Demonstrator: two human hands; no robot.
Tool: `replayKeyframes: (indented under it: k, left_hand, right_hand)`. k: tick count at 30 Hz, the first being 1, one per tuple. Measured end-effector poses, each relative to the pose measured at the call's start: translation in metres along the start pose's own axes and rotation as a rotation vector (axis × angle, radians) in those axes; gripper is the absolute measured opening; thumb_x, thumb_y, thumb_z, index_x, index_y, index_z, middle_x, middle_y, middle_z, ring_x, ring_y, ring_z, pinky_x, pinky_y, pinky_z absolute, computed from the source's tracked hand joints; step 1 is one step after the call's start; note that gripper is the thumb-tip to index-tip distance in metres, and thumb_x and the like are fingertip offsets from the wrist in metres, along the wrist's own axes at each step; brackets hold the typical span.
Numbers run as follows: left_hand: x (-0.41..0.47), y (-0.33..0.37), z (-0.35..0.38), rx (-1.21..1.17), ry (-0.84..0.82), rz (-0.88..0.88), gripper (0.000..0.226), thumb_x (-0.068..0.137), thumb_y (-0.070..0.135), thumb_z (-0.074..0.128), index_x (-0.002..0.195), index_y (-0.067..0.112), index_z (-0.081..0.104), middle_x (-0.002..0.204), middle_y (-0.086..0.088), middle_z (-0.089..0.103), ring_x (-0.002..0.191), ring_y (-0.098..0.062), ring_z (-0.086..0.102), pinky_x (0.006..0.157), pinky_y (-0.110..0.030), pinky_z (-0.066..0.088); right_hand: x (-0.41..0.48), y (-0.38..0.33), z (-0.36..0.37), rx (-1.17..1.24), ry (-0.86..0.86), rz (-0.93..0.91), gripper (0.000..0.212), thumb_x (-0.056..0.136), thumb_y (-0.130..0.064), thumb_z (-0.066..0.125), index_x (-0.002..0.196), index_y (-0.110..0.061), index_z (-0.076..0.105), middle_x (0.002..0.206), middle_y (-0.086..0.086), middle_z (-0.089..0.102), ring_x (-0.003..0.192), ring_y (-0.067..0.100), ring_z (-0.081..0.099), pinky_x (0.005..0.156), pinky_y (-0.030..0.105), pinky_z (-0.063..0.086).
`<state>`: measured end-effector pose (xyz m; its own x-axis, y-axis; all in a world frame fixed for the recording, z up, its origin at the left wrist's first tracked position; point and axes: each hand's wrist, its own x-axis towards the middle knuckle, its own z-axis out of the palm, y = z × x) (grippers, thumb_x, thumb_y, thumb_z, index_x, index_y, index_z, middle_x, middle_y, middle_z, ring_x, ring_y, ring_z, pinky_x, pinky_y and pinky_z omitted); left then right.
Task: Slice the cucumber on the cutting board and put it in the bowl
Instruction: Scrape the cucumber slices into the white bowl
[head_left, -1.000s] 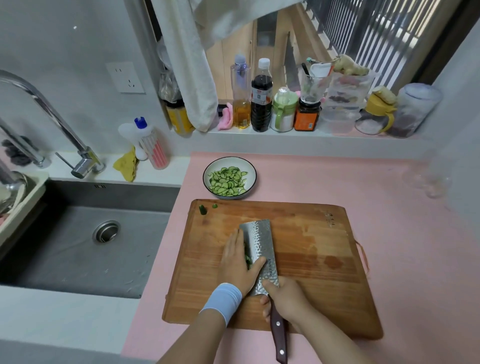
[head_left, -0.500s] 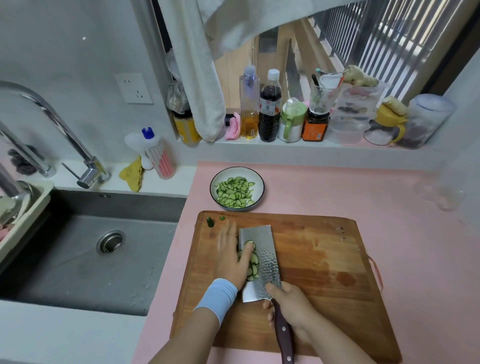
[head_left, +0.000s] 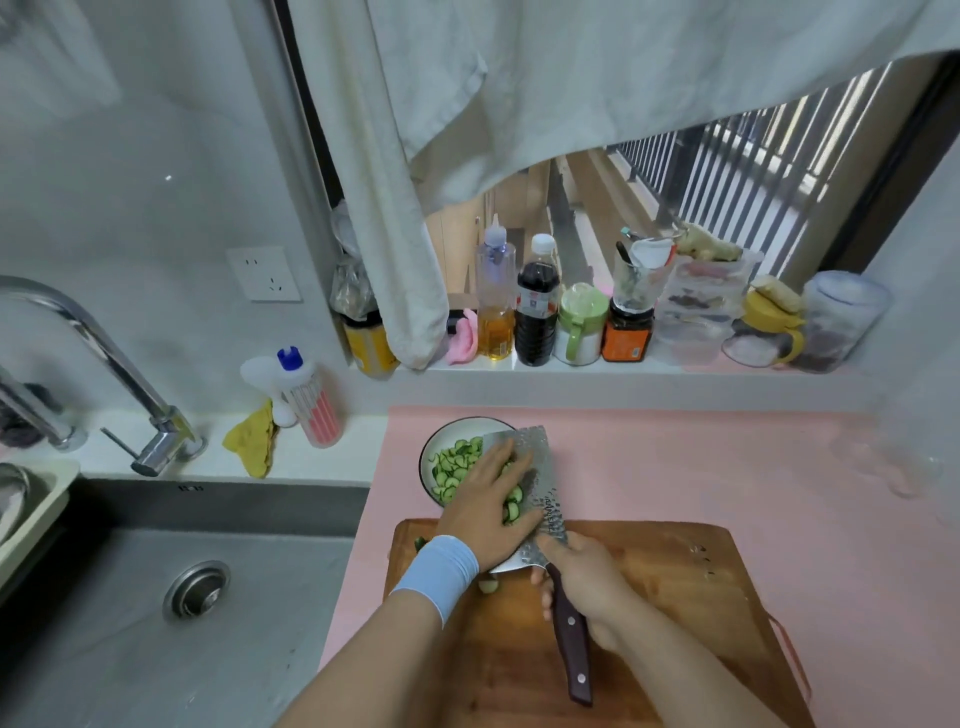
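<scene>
My right hand (head_left: 587, 582) grips the dark handle of a hammered-steel cleaver (head_left: 540, 483). Its blade is lifted flat over the white bowl (head_left: 431, 452), which holds several green cucumber slices (head_left: 457, 467). My left hand (head_left: 488, 499), with a light blue wristband, lies with straight fingers on more cucumber slices (head_left: 514, 506) against the blade's flat. The wooden cutting board (head_left: 675, 597) lies on the pink counter below my hands. One loose slice (head_left: 488, 586) sits on the board under my left wrist.
A steel sink (head_left: 182, 597) with a tap (head_left: 130, 395) lies to the left. Bottles and jars (head_left: 540, 312) line the window sill behind the bowl. A dish-soap bottle (head_left: 306, 400) and a yellow cloth (head_left: 254, 441) stand by the sink. A grey cloth (head_left: 395, 208) hangs overhead.
Both hands lifted the cleaver with slices on it off the board and carried it forward over the bowl. The camera tilted up.
</scene>
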<state>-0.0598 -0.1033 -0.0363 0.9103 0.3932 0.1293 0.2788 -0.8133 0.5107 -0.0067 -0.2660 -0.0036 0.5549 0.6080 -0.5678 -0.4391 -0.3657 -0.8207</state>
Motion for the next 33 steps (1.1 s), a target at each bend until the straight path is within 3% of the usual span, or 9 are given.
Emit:
replayKeyframes:
  k: [4, 8, 11, 14, 18, 24, 26, 29, 33]
  left_hand:
    - [0.040, -0.023, -0.002, -0.021, -0.009, -0.004, 0.057, 0.098, 0.045, 0.049, 0.151, 0.028, 0.034, 0.161, 0.008, 0.019, 0.148, -0.014, 0.015, 0.116, -0.020, 0.006]
    - [0.068, -0.053, 0.001, -0.100, 0.021, -0.191, 0.046, 0.098, 0.040, 0.050, 0.142, 0.028, 0.048, 0.156, 0.006, 0.033, 0.142, -0.015, 0.031, 0.116, -0.025, 0.021]
    - [0.069, -0.074, 0.003, -0.167, 0.033, -0.316, 0.044, 0.097, 0.037, 0.050, 0.139, 0.026, 0.053, 0.155, 0.009, 0.034, 0.142, -0.013, 0.030, 0.117, -0.026, 0.021]
    - [0.059, -0.078, 0.007, -0.174, 0.080, -0.189, 0.045, 0.097, 0.041, 0.047, 0.140, 0.030, 0.051, 0.153, 0.010, 0.037, 0.142, -0.011, 0.029, 0.119, -0.029, 0.020]
    - [0.051, -0.074, 0.022, 0.023, 0.044, 0.101, 0.049, 0.099, 0.046, 0.035, 0.142, 0.027, 0.050, 0.153, 0.010, 0.038, 0.144, -0.009, 0.025, 0.119, -0.027, 0.019]
    - [0.052, -0.092, 0.024, 0.123, 0.125, -0.125, 0.034, 0.097, 0.028, 0.048, 0.125, 0.021, 0.066, 0.138, 0.001, 0.057, 0.131, -0.026, 0.046, 0.105, -0.035, 0.043]
    - [0.054, -0.084, 0.019, 0.045, 0.173, -0.012, 0.039, 0.096, 0.026, 0.043, 0.128, 0.020, 0.064, 0.137, -0.001, 0.057, 0.128, -0.025, 0.049, 0.105, -0.035, 0.043]
    - [0.058, -0.077, 0.020, 0.131, 0.090, 0.244, 0.047, 0.094, 0.018, 0.037, 0.138, 0.014, 0.054, 0.144, -0.003, 0.051, 0.134, -0.022, 0.044, 0.111, -0.036, 0.037]
    - [0.057, -0.087, 0.019, 0.269, 0.022, 0.044, 0.046, 0.095, 0.013, 0.040, 0.140, 0.012, 0.051, 0.145, -0.002, 0.050, 0.136, -0.026, 0.041, 0.108, -0.040, 0.040]
  right_hand:
    - [0.030, -0.024, 0.008, -0.029, 0.064, -0.008, 0.021, 0.106, -0.022, 0.048, 0.105, -0.003, 0.055, 0.070, 0.011, 0.063, 0.044, 0.019, 0.050, 0.044, 0.029, 0.046]
    - [0.059, -0.038, 0.014, -0.033, 0.115, 0.012, 0.021, 0.107, -0.022, 0.047, 0.109, -0.004, 0.055, 0.069, 0.011, 0.062, 0.044, 0.019, 0.049, 0.044, 0.028, 0.046]
    - [0.074, -0.042, 0.013, -0.062, 0.136, 0.024, 0.018, 0.107, -0.023, 0.045, 0.113, -0.008, 0.053, 0.071, 0.011, 0.062, 0.044, 0.018, 0.048, 0.044, 0.028, 0.046]
    - [0.084, -0.042, 0.014, -0.074, 0.152, 0.040, 0.017, 0.107, -0.023, 0.046, 0.111, -0.009, 0.053, 0.070, 0.012, 0.062, 0.043, 0.018, 0.047, 0.044, 0.028, 0.046]
    - [0.086, -0.041, 0.020, -0.103, 0.157, 0.037, 0.018, 0.107, -0.022, 0.045, 0.095, -0.012, 0.054, 0.070, 0.012, 0.061, 0.044, 0.019, 0.047, 0.046, 0.029, 0.046]
    - [0.083, -0.037, 0.018, -0.112, 0.156, 0.035, 0.011, 0.107, -0.023, 0.044, 0.101, -0.018, 0.051, 0.069, 0.010, 0.061, 0.043, 0.017, 0.047, 0.045, 0.028, 0.046]
    - [0.083, -0.037, 0.019, -0.119, 0.159, 0.020, 0.012, 0.107, -0.023, 0.044, 0.097, -0.020, 0.050, 0.069, 0.011, 0.060, 0.044, 0.017, 0.047, 0.046, 0.030, 0.046]
    - [0.084, -0.037, 0.024, -0.137, 0.165, 0.011, 0.015, 0.107, -0.022, 0.045, 0.096, -0.015, 0.052, 0.068, 0.011, 0.060, 0.044, 0.018, 0.047, 0.048, 0.031, 0.046]
    - [0.084, -0.036, 0.025, -0.156, 0.172, 0.019, 0.012, 0.107, -0.024, 0.045, 0.105, -0.014, 0.052, 0.068, 0.010, 0.061, 0.043, 0.017, 0.047, 0.046, 0.030, 0.046]
